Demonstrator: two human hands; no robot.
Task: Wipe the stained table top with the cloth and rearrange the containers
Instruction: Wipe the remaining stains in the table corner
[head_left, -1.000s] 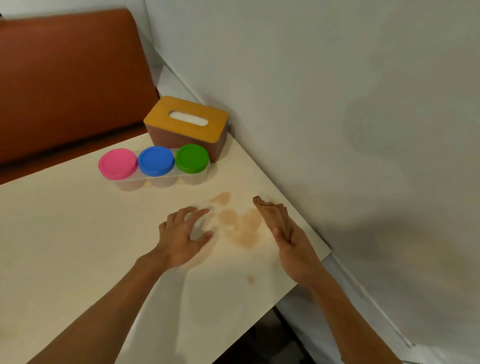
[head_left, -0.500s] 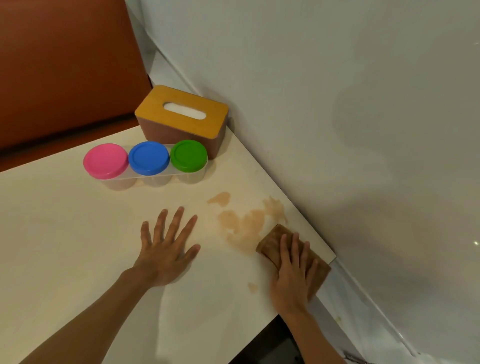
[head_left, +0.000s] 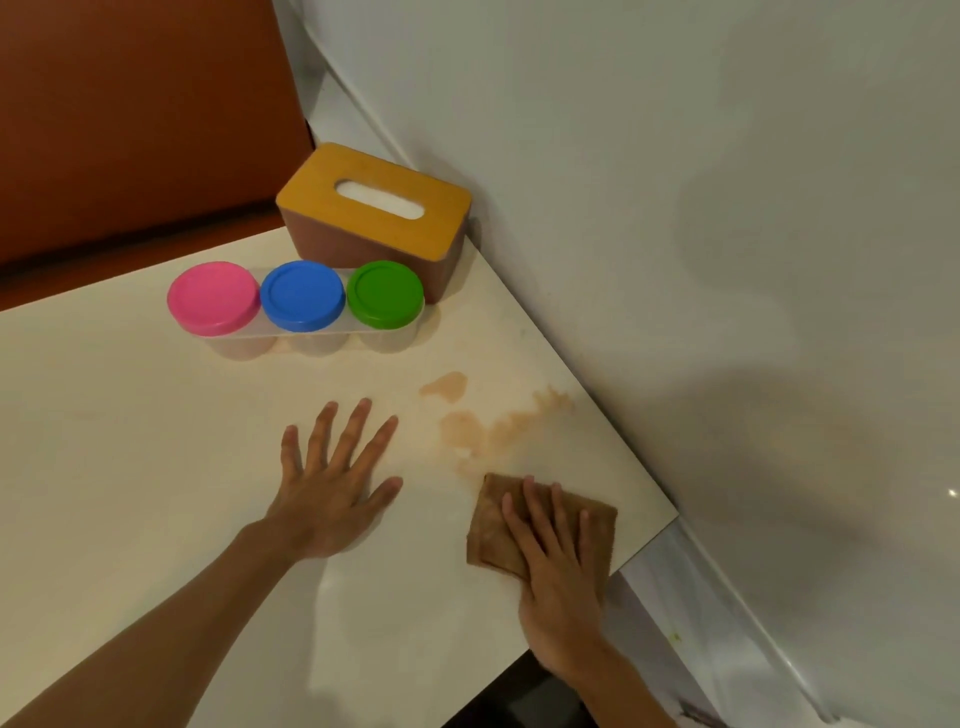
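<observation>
Right hand (head_left: 558, 571) flat on cloth (head_left: 498, 525), fingers straight, pressing just below stain (head_left: 488, 431) to wipe. Left hand (head_left: 332, 483) splayed beside stain, bracing on tabletop (head_left: 130, 467). Containers (head_left: 296, 299) beyond.

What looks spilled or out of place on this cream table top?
A light brown liquid stain spreads in blotches over the cream table top, near the wall-side edge. The flat right hand presses a folded brown cloth just beside it. Nothing else looks askew.
</observation>
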